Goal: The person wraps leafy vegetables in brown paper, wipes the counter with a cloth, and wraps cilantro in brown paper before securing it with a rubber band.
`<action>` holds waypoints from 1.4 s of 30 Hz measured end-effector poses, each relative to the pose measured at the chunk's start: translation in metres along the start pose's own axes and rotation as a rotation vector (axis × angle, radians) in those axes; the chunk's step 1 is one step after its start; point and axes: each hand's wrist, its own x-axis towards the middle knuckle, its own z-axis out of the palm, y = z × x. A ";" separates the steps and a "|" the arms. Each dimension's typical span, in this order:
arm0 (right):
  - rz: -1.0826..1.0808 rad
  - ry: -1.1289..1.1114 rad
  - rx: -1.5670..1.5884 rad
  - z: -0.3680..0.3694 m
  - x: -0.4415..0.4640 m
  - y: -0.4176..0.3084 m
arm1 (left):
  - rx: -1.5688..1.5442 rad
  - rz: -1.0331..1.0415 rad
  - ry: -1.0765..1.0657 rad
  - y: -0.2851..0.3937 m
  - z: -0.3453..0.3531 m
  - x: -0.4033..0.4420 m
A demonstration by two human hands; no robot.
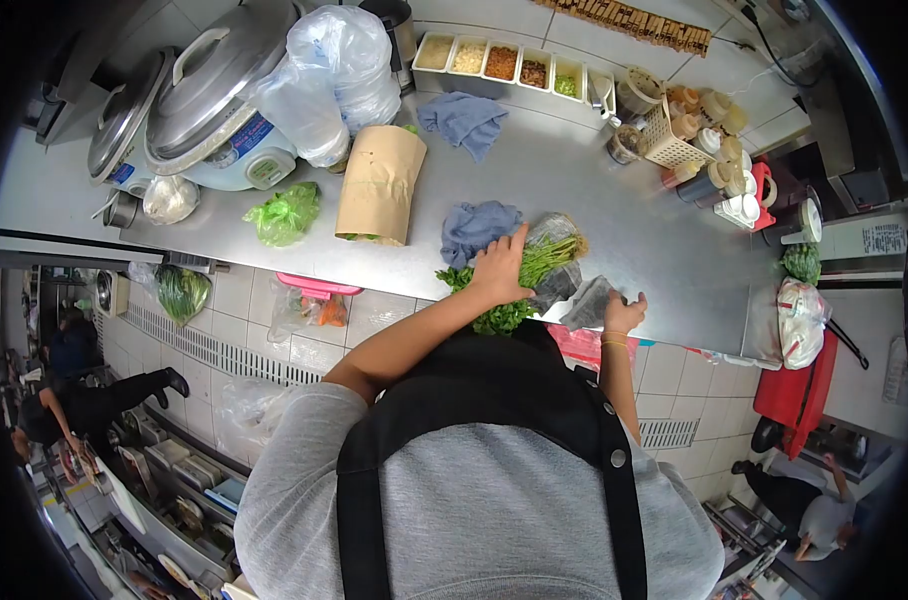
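A bunch of leafy green herbs [556,252] with long stems lies at the counter's front edge, its leaves toward me. My left hand [501,270] rests across the stems with its fingers stretched out and spread. Clear plastic wrapping [554,285] sits under and beside the stems. To the right, my right hand [624,313] has curled fingers at the edge of a clear plastic bag [586,302], which it appears to pinch. A crumpled blue cloth [479,230] lies just beyond my left hand.
On the steel counter [374,275] are a brown paper bundle [381,185], bagged greens [284,213] and a second blue cloth [464,122]. Rice cookers [224,110] stand left, topping containers [501,65] at the back, sauce bottles [719,140] right. Other people work nearby.
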 end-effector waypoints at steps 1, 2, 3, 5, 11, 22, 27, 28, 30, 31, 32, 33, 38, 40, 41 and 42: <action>0.002 0.001 -0.001 -0.003 -0.009 -0.010 | -0.059 -0.054 -0.023 -0.003 0.002 0.003; -0.155 0.024 -0.007 -0.004 -0.015 -0.015 | -0.117 -0.109 -0.049 -0.006 0.002 0.005; -0.312 0.048 -0.014 -0.003 -0.023 -0.019 | -0.117 -0.108 -0.055 -0.010 0.001 0.009; -0.313 -0.010 0.016 0.004 -0.042 -0.027 | -0.310 -0.207 -0.165 -0.022 -0.008 0.020; -0.525 -0.378 -0.255 0.004 -0.106 -0.069 | -0.538 -0.101 -0.052 -0.098 -0.017 0.046; -0.963 -0.506 0.117 0.020 -0.092 -0.063 | 0.181 -0.136 0.262 -0.023 -0.046 0.028; -0.531 -0.326 -0.318 0.009 -0.103 -0.077 | 0.530 -0.162 0.181 -0.029 -0.018 0.035; -0.581 -0.342 -0.305 0.013 -0.101 -0.073 | 0.361 -0.186 0.078 -0.042 -0.021 0.043; -0.683 -0.457 -0.137 0.026 -0.089 -0.067 | 0.019 -0.229 -0.057 -0.058 -0.036 0.053; -0.775 -0.577 0.034 0.025 -0.088 -0.073 | 0.020 -0.227 -0.059 -0.071 -0.036 0.058; -0.765 -0.617 0.076 0.025 -0.088 -0.079 | -0.056 -0.205 -0.017 -0.084 -0.036 0.063; -0.765 -0.616 0.082 0.030 -0.085 -0.081 | -0.130 -0.183 0.028 -0.091 -0.042 0.065; -0.807 -0.652 0.068 0.039 -0.062 -0.094 | -0.133 -0.181 0.167 -0.097 -0.050 0.062; -0.854 -0.542 -0.201 0.024 -0.069 -0.108 | 0.115 -0.208 0.277 -0.072 -0.062 0.053; -0.855 -0.543 -0.199 0.020 -0.072 -0.112 | 0.116 -0.210 0.279 -0.070 -0.061 0.052; -0.922 -0.439 -0.132 0.017 -0.073 -0.115 | 0.148 -0.199 0.303 -0.069 -0.060 0.051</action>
